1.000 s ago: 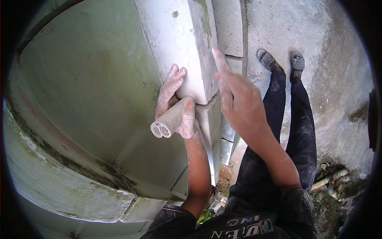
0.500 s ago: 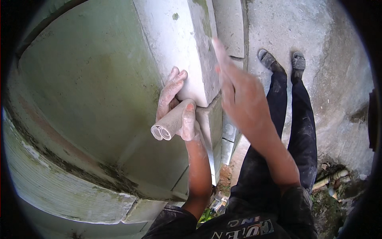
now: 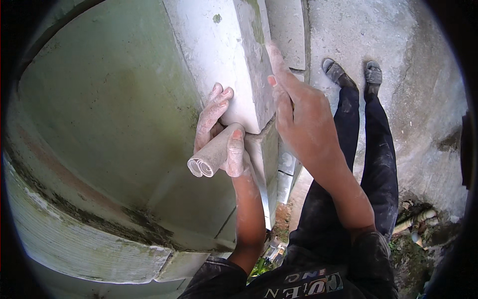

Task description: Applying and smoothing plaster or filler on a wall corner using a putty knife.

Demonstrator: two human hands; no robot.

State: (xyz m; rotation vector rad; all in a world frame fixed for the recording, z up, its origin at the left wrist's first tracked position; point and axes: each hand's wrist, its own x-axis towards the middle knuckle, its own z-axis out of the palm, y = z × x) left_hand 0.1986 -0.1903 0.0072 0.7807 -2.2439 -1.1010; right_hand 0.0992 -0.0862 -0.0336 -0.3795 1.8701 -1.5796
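Note:
My left hand (image 3: 235,152) is wrapped round a rolled sheet of sandpaper (image 3: 213,153), its thumb pressed on top and its fingers reaching up beside the white-painted concrete ledge (image 3: 219,55). The roll's coiled end faces down and left; its upper end sits by the ledge's near corner. My right hand (image 3: 306,114) is at the ledge's right side face, holding nothing that shows. Its index finger stretches up along that face, with the thumb apart below it; the remaining fingers are mostly hidden. White dust coats both hands.
A green-stained curved wall surface (image 3: 109,109) fills the left, with a pale curved band (image 3: 89,244) below it. My feet in grey slides (image 3: 334,72) stand on the concrete floor (image 3: 363,30) at right. Pipes (image 3: 416,219) and debris lie at lower right.
My right hand has shifted slightly, its index finger a little higher along the ledge's side, and it is less blurred. The left hand keeps its hold on the sandpaper roll.

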